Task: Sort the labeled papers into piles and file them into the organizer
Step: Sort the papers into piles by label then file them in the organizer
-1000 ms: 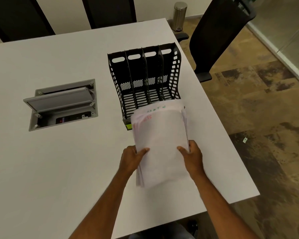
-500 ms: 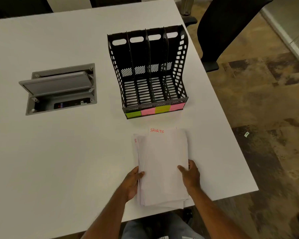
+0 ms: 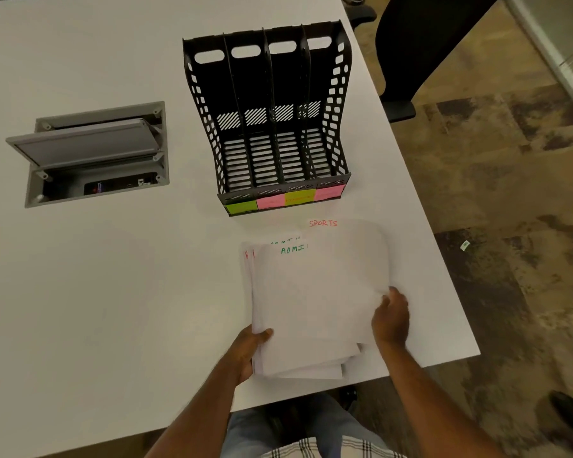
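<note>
White desk (image 3: 113, 309) carries black four-slot organizer (image 3: 268, 127), paper stack (image 3: 311, 309) just in front of it, grey flip-lid cable box (image 3: 93, 153) recessed to its left.

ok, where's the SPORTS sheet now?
Head view: SPORTS sheet held by the right hand, right of the stack, just before the organizer.

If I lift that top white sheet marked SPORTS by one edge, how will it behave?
Probably floppy: the white sheet marked SPORTS already bows where the right hand pinches its edge. It looks light, so it may slide across the loose white paper stack held by the left hand. Likely creases easily.
</note>
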`<state>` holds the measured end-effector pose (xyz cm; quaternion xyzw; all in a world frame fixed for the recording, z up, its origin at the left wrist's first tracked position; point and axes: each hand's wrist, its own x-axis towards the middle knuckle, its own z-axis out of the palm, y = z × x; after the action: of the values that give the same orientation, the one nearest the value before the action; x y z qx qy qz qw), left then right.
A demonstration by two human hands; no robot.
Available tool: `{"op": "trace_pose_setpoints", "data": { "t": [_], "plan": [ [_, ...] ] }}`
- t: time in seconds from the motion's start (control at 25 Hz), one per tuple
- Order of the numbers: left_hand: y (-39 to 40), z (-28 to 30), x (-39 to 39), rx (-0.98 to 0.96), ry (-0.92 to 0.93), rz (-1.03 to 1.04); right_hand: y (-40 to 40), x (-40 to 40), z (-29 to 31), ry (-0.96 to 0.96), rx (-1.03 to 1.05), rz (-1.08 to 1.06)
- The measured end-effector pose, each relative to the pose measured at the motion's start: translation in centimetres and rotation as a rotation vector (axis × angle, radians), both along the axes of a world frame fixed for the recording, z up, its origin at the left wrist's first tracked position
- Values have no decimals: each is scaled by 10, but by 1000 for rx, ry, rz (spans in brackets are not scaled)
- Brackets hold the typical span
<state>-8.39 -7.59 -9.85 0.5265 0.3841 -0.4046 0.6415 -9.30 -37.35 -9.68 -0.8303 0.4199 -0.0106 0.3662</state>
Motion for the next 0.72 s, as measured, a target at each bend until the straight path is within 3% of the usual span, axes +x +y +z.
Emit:
{"op": "trace_pose_setpoints", "data": {
  "t": [0.16,0.32,0.52,0.72],
  "plan": [
    [4,-6,17,130,-108,-20,-56,4,4,-8,-204,-16],
    [13,-19,23,192,-139,-28,-74,10,2,157,-345,39],
    [15,-25,21,230,-146,-39,-30,0,-13,241,-372,730],
    [21,-24,26,223,-151,-35,-53,-15,-22,385,-371,822]
  ]
}}
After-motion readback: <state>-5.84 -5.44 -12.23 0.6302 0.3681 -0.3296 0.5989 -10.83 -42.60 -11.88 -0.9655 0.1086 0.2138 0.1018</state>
